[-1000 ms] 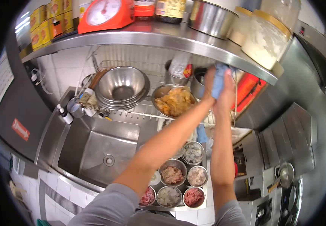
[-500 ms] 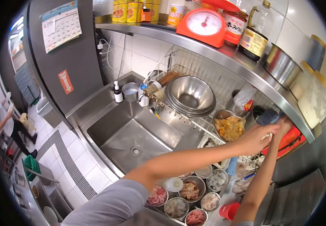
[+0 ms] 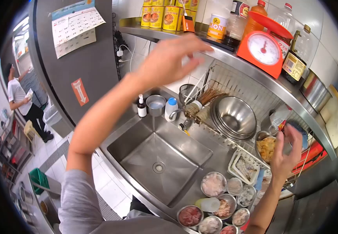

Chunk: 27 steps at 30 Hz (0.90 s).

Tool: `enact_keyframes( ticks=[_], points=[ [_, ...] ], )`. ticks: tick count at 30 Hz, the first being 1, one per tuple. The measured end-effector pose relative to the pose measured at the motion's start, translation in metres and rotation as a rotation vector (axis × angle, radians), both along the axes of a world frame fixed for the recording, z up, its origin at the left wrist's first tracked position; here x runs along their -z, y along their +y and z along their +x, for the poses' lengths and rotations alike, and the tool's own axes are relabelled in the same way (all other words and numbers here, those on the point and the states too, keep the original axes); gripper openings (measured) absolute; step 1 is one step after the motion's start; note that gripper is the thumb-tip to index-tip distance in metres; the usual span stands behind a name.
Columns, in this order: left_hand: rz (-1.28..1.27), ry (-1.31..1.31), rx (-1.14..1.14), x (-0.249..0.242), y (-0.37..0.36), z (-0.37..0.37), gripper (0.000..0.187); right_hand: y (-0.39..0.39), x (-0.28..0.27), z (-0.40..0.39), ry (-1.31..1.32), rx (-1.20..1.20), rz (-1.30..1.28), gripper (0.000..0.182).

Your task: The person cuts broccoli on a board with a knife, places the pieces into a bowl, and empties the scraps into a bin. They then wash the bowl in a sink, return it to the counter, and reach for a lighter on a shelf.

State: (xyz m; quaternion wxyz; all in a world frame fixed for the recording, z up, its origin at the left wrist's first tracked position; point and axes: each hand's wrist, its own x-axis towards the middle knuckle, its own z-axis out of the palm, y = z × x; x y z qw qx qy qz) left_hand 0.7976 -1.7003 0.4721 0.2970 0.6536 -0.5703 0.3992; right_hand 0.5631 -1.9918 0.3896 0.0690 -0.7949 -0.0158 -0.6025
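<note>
My left hand (image 3: 172,58) is raised before the steel shelf (image 3: 223,56), slightly blurred, with fingers stretched out and thumb apart. It holds nothing that I can see. Below the small orange-and-black box (image 3: 188,23) on that shelf, its fingertips overlap the shelf edge in view; whether they touch cannot be told. My right hand (image 3: 286,154) is at the right, fingers up and spread, nothing visible in it. Just beside it is a metal bowl of orange-yellow food (image 3: 265,149). A stack of steel bowls (image 3: 237,117) sits on the wire rack further left.
A steel sink (image 3: 159,152) lies in the middle. Several metal bowls of raw meat (image 3: 190,215) crowd the counter at its right, near a white basket (image 3: 243,167). A red scale (image 3: 260,50) and yellow cans (image 3: 172,17) line the shelf. Another person (image 3: 24,97) stands far left.
My hands were together at the far right under the shelf; now they are apart. The left has swung up and left, the right has opened out. The view has turned right.
</note>
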Motion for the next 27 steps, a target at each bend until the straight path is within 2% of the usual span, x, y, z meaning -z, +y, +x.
enact_keyframes(
  ticks=[3, 5, 6, 8, 9, 10, 11, 12, 14, 16, 18, 21, 23, 24, 25, 27],
  points=[
    [0.010, -0.324, -0.099, -0.044, 0.019, 0.089, 0.025, 0.087, -0.051, 0.073, 0.006, -0.113, -0.051, 0.030],
    [0.025, -0.501, -0.149, -0.077, 0.021, 0.142, 0.018, 0.119, -0.090, 0.145, 0.000, -0.216, -0.123, 0.036],
    [0.022, -0.501, -0.135, -0.092, 0.021, 0.160, 0.018, 0.131, -0.108, 0.183, 0.107, -0.203, -0.044, 0.047],
    [0.146, -0.261, -0.119, -0.118, 0.015, 0.189, 0.025, 0.134, -0.139, 0.271, 0.128, -0.020, -0.181, 0.065],
    [0.146, -0.262, -0.098, -0.128, 0.009, 0.209, 0.025, 0.142, -0.155, 0.300, 0.280, 0.021, -0.102, 0.074],
    [0.154, -0.377, -0.130, -0.137, 0.001, 0.229, 0.025, 0.150, -0.168, 0.327, 0.432, 0.063, -0.020, 0.082],
    [0.159, -0.494, -0.164, -0.142, -0.005, 0.242, 0.024, 0.149, -0.175, 0.358, 0.495, 0.106, 0.020, 0.085],
    [0.154, -0.498, -0.146, -0.145, -0.007, 0.242, 0.024, 0.146, -0.176, 0.384, 0.556, 0.148, 0.061, 0.087],
    [0.344, -0.282, -0.321, -0.148, -0.010, 0.234, 0.025, 0.142, -0.175, 0.407, 0.637, 0.178, 0.071, 0.086],
    [0.432, -0.272, -0.370, -0.153, -0.030, 0.250, 0.026, 0.135, -0.183, 0.422, 0.823, 0.162, 0.174, 0.089],
    [0.516, -0.265, -0.430, -0.158, -0.039, 0.271, 0.027, 0.125, -0.184, 0.422, 0.789, 0.125, 0.158, 0.084],
    [0.642, -0.342, -0.368, -0.166, -0.057, 0.293, 0.027, 0.111, -0.187, 0.411, 0.728, 0.094, 0.257, 0.076],
    [0.677, -0.311, -0.122, -0.179, -0.067, 0.304, 0.028, 0.099, -0.192, 0.403, 0.601, 0.056, 0.143, 0.074],
    [0.712, -0.188, -0.068, -0.184, -0.071, 0.305, 0.030, 0.103, -0.195, 0.393, 0.558, 0.114, 0.090, 0.069],
    [0.709, -0.196, -0.059, -0.188, -0.073, 0.305, 0.030, 0.100, -0.197, 0.392, 0.553, 0.126, 0.091, 0.069],
    [0.741, -0.073, -0.041, -0.197, -0.070, 0.300, 0.031, 0.095, -0.194, 0.390, 0.411, 0.116, -0.081, 0.065]
  ],
)
